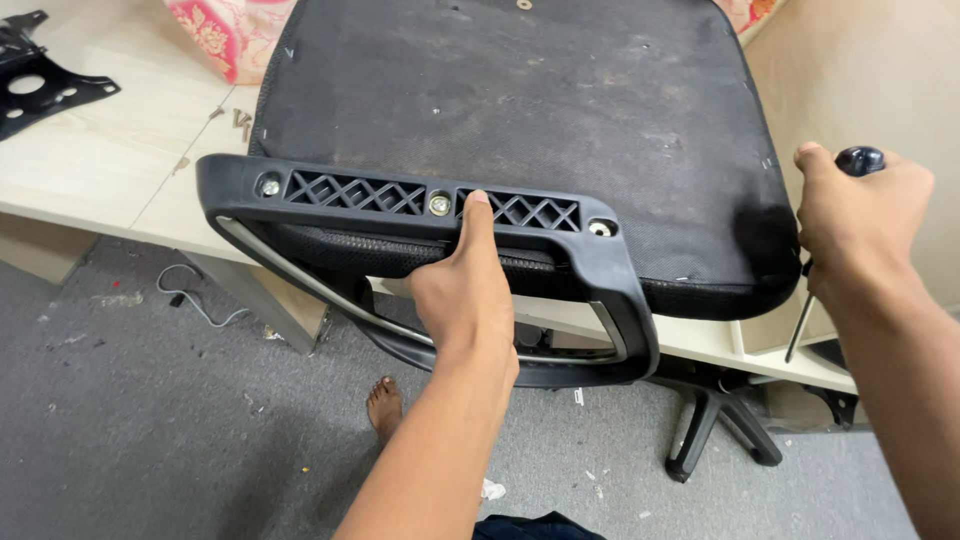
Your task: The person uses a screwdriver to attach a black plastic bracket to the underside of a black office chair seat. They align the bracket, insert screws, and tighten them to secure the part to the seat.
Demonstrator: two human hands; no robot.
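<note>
Nearest the camera, a bare foot (384, 405) stood on the grey carpeted floor (150, 440), with a scrap of dark blue cloth (525, 526) at the bottom edge. A little to the right, the black star base of a chair (715, 425) rested on the same floor, and a thin pale cable (190, 297) lay off to the left under the surface.

Above that, the left hand (466, 295) gripped the black plastic armrest (420, 215), fingers curled under its bar and the thumb laid flat up the top plate, its tip just beside the middle bolt (439, 204). Two more bolts sat near the plate's ends. The armrest hung over the front edge of the pale wooden surface (100, 150) and was fastened against the upturned seat cushion (520, 110), which lay underside up on it.

At the right, the right hand (860, 215) was closed around the black handle of a screwdriver (858, 160), its metal shaft pointing down beside the cushion's corner.

Farther back, loose screws (241, 119) lay by the cushion's left edge, a black metal bracket (35, 80) sat at the far left, and a pink floral cloth (225, 30) lay beyond.
</note>
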